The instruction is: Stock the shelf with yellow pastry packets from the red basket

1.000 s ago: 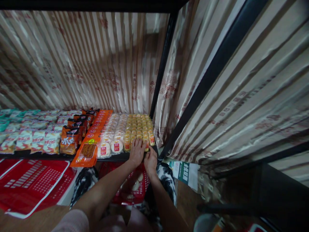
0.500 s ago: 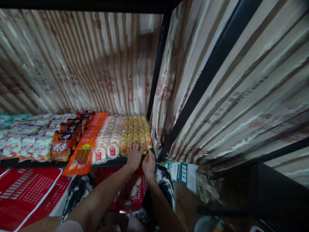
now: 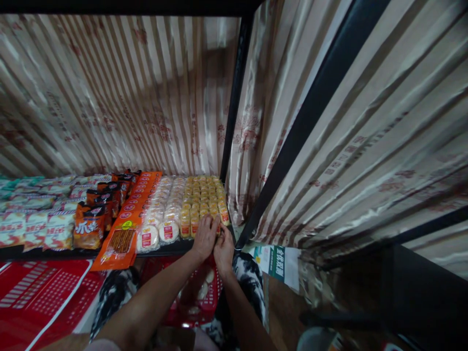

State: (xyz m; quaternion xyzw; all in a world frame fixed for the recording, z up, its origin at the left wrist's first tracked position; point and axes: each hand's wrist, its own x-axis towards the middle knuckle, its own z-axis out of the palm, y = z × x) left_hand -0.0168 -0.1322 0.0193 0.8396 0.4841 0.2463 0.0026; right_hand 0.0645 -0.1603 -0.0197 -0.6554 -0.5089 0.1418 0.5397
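Observation:
Rows of small yellow cakes in clear wrappers [image 3: 185, 222] fill the right end of the black shelf [image 3: 166, 251]. At the front of these rows, my left hand [image 3: 205, 238] has its fingers bent over a yellow packaged cake [image 3: 218, 228]. Close against it, my right hand [image 3: 224, 249] curls its fingers around the same cake's right side. Both hands partly cover that cake. Left of the yellow rows lie white round cakes in clear wrappers [image 3: 168, 231].
Orange snack packets [image 3: 122, 239], orange-black bags [image 3: 88, 228] and white packets [image 3: 58, 229] line the shelf leftward. Below are a red basket [image 3: 210, 304] holding white round items and a larger red basket [image 3: 47, 297]. A black post [image 3: 234, 107] and pleated curtain [image 3: 164, 97] enclose the corner.
The view has shifted slightly, so the shelf's goods appear a little further left. My hands stay at the front yellow cakes, with the right fingers drawn a little closer to the left hand.

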